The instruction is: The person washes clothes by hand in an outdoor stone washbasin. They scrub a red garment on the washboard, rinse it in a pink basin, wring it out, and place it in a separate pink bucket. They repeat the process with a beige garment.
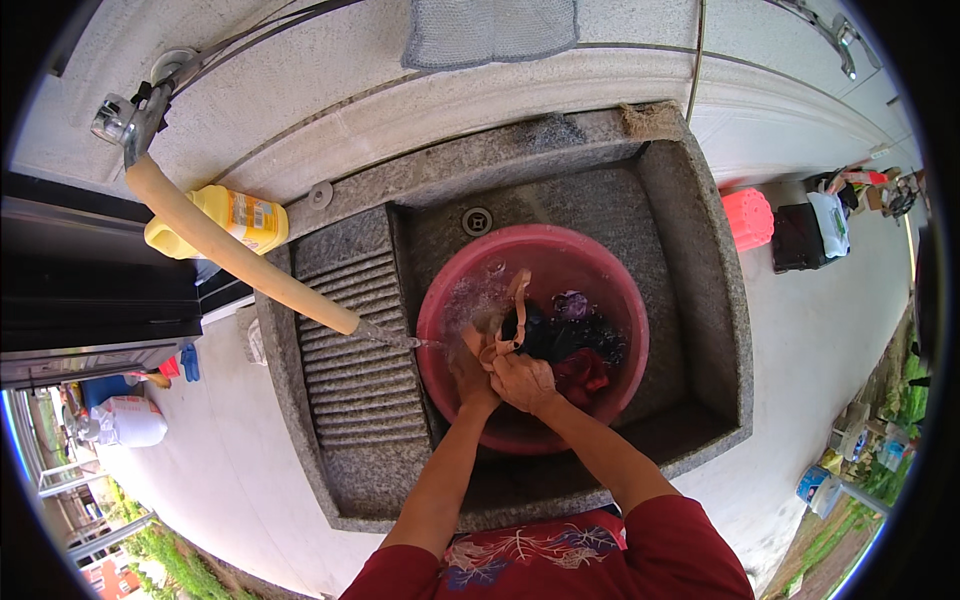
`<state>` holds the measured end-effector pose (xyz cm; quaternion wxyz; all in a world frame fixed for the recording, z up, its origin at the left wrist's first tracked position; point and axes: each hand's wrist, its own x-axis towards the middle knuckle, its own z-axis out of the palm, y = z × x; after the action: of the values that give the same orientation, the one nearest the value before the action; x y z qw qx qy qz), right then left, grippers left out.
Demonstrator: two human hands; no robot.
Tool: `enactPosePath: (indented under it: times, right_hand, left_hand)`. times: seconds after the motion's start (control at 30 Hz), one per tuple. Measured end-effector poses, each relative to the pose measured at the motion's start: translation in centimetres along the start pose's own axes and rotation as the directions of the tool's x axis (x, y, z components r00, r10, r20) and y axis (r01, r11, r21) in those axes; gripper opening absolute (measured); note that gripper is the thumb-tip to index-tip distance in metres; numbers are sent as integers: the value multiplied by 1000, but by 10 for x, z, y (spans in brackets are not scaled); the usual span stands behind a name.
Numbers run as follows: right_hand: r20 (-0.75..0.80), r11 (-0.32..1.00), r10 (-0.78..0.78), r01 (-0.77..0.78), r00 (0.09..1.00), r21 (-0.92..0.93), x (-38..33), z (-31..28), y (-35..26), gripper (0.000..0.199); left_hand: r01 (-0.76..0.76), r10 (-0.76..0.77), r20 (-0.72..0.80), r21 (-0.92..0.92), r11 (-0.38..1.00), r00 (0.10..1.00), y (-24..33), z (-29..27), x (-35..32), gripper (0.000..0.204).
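**Both hands on a peach cloth over the red basin**

Left hand point(470, 372) and right hand point(522, 380) are pressed together at the near rim of the red basin point(440, 300) — both closed around a peach-coloured cloth point(505, 325). The cloth runs up from the fists in a thin strip and loops over the water. Fingers bunched tight; the grip itself is partly hidden by the fabric.

The basin sits in the stone sink point(700, 300), right of the ribbed washboard point(355, 350). Inside it: soapy water on the left, dark clothes point(580, 345) with purple and red bits on the right.

A beige hose point(240, 255) comes down from the tap point(125, 115) at upper left — its end is just beside the basin's left rim, water running out of it. Yellow detergent bottle point(235, 220) lies on the ledge behind the hose. Sink drain point(477, 220) sits just beyond the basin.
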<state>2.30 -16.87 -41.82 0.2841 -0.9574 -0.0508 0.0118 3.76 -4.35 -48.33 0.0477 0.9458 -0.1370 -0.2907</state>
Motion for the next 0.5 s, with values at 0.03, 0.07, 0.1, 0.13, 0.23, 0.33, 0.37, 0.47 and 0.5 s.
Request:
enactPosePath:
  times: [0.03,0.07,0.1,0.13,0.23,0.33,0.37,0.47,0.5]
  right_hand:
    - [22,999,45,-45,999,-21,9,3,6,16]
    - [40,996,81,-79,996,-48,19,7,12,16]
    - [52,991,114,-110,992,-73,33,7,14,17]
    - [119,982,149,-133,982,-136,44,7,16,18]
    - [217,922,172,-79,961,-380,75,17,25,22]
    - [160,924,113,-44,981,-380,95,33,52,28]
    - [134,979,176,-159,975,-131,102,29,56,31]
    - [25,962,259,-255,966,-98,116,19,65,25]
    - [20,957,286,-284,958,-61,120,13,63,25]
  left_hand:
    - [52,-52,72,11,999,996,17,-31,-6,85]
    - [35,-43,121,64,997,992,23,-42,-9,88]
    - [18,-38,166,119,993,985,26,-50,-9,91]
    - [-3,-35,213,172,985,976,26,-54,-7,93]
    - [30,-23,48,-140,990,999,19,-44,-9,101]
    - [-25,-20,-121,-364,931,992,13,-15,-6,104]
    - [-29,-11,-101,-389,921,995,7,-12,-5,102]
    - [-35,18,-46,-414,910,999,9,-19,-3,98]
    - [-9,-2,-29,-385,923,1000,11,-21,-3,96]
